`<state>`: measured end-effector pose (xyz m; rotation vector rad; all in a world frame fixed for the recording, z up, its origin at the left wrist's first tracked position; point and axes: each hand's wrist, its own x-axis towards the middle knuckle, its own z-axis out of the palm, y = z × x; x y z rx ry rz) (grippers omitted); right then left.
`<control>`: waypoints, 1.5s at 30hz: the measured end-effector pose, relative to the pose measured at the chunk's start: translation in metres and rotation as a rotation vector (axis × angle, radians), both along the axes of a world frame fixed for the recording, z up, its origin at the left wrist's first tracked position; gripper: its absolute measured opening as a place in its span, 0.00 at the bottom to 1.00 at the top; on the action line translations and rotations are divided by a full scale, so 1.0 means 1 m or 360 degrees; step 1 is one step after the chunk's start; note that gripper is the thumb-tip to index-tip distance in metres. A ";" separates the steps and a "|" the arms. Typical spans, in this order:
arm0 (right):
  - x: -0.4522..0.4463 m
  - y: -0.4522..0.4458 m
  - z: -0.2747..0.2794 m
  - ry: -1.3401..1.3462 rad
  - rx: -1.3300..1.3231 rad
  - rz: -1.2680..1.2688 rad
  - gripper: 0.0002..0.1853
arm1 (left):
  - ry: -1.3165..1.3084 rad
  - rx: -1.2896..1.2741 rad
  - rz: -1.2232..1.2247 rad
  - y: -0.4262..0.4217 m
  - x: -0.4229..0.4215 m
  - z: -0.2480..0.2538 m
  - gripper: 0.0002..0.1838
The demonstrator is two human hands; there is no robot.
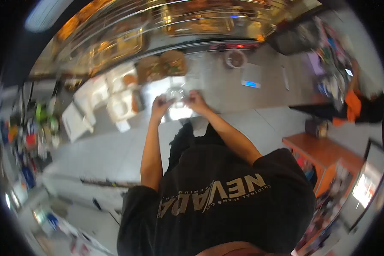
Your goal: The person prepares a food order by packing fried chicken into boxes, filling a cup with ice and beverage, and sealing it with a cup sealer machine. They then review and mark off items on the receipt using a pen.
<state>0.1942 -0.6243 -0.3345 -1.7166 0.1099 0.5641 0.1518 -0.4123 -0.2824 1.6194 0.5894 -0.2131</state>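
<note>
A clear round container (pixel 176 93) sits at the counter's front edge, between my two hands. My left hand (pixel 161 105) is at its left side with the fingers curled in. On its right side my right hand (pixel 194 100) has its fingers bent toward the rim. Both hands are blurred, and the fingertips against the clear plastic are hard to make out. Just behind the container stand brown takeaway boxes with food (pixel 173 64). To the left lie open white boxes (pixel 122 105), some holding orange-brown food.
Behind the counter (pixel 217 85) runs a glass display (pixel 196 19) with food trays. A tub (pixel 235 59), a scale (pixel 251 77) and a white utensil (pixel 285 78) lie to the right. Another person in orange and black (pixel 353 104) is at the far right. An orange-brown table (pixel 324 149) stands lower right.
</note>
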 end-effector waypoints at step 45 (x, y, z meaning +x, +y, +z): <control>0.321 -0.742 0.084 0.0615 0.0589 -0.1118 0.24 | 0.0345 -0.1260 -0.0419 -0.489 0.168 0.180 0.43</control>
